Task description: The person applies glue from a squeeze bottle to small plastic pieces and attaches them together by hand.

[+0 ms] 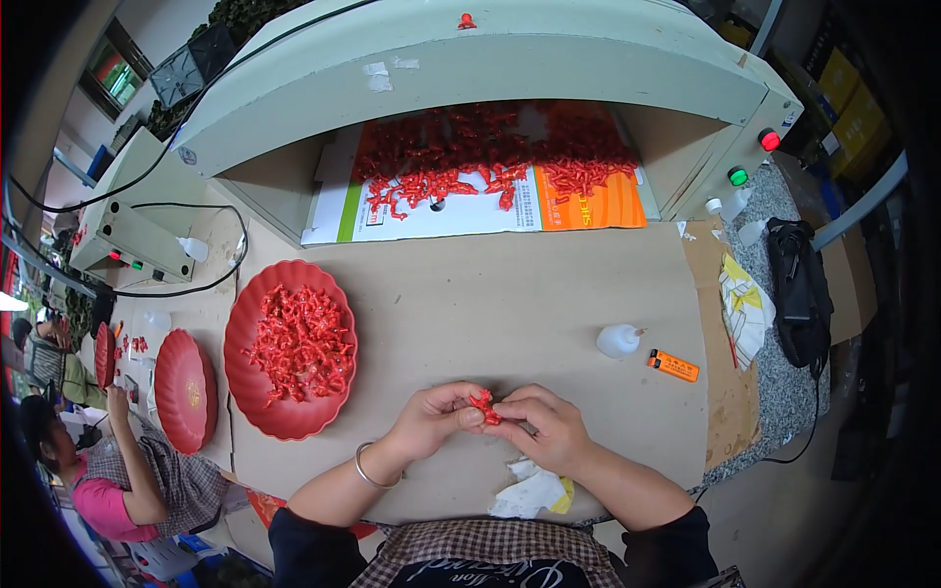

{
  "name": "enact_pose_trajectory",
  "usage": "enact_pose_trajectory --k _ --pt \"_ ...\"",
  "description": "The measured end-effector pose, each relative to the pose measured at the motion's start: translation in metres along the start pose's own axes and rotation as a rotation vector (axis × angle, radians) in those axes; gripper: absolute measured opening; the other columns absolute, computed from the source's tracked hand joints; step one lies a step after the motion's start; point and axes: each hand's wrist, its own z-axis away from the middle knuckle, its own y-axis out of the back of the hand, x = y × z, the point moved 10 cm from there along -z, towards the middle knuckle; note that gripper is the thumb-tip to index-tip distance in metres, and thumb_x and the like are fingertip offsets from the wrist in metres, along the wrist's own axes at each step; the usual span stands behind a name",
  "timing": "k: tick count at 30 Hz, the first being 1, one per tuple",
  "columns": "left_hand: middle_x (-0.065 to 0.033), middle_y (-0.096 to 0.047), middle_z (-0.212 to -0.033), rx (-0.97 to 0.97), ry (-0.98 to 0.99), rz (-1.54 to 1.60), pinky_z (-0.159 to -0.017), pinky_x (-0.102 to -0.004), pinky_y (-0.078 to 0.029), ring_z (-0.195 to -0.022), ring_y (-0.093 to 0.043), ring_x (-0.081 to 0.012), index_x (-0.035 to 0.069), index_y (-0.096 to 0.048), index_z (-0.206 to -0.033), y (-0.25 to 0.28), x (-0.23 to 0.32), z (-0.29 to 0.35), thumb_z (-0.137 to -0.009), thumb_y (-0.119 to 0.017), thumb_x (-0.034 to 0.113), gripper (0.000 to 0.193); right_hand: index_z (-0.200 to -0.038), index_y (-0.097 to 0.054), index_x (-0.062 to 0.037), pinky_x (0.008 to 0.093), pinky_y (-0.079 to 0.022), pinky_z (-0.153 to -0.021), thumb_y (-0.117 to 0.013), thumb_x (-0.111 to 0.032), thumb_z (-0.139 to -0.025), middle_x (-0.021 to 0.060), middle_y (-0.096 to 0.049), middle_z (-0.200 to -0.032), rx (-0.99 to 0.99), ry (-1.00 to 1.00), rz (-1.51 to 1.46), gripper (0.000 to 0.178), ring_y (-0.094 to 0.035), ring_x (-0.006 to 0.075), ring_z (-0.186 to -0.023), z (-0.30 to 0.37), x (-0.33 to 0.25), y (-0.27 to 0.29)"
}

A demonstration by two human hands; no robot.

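Note:
A small red figurine (485, 405) is pinched between my two hands, just above the near part of the table. My left hand (428, 423) grips its left side with thumb and forefinger. From the right, my right hand (551, 428) has its fingertips closed on the same piece, covering part of it. The figurine's exact shape is too small to tell. Just below my hands lies a crumpled white and yellow cloth (529, 490). To the left, a large red scalloped dish (238, 387) holds a heap of similar red figurines (299, 343).
Ahead stands a pale green open-fronted cabinet (470, 64), with many red pieces on printed cardboard (470, 220) inside. A white squeeze bottle (618, 340) and an orange oblong item (673, 366) sit at right. A second red dish (184, 392) and a seated co-worker (147, 470) are left.

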Motion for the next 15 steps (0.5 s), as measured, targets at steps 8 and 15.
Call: enact_pose_trajectory --k 8,15 --pt "-0.0045 -0.058 -0.090 -0.005 -0.030 -0.019 -0.072 -0.0238 -0.046 -0.079 -0.055 -0.0103 0.001 -0.053 -0.100 -0.005 0.007 0.001 -0.082 -0.053 0.005 0.018 -0.083 -0.059 -0.0055 0.0253 -0.049 -0.053 -0.070 -0.010 -0.066 0.0053 -0.056 -0.080 0.043 0.087 0.024 0.020 -0.058 0.0168 -0.062 0.000 -0.008 0.003" --pt "-0.0045 -0.058 -0.089 -0.023 -0.040 -0.041 -0.071 -0.0236 -0.046 -0.079 -0.055 -0.0103 0.000 -0.053 -0.100 -0.011 0.011 0.000 -0.082 -0.053 0.004 0.018 -0.083 -0.059 -0.0044 0.0247 -0.050 -0.052 -0.071 -0.009 -0.065 0.0056 -0.056 -0.078 0.070 0.138 0.035 0.022 -0.058 0.0162 -0.061 0.001 -0.013 0.007"
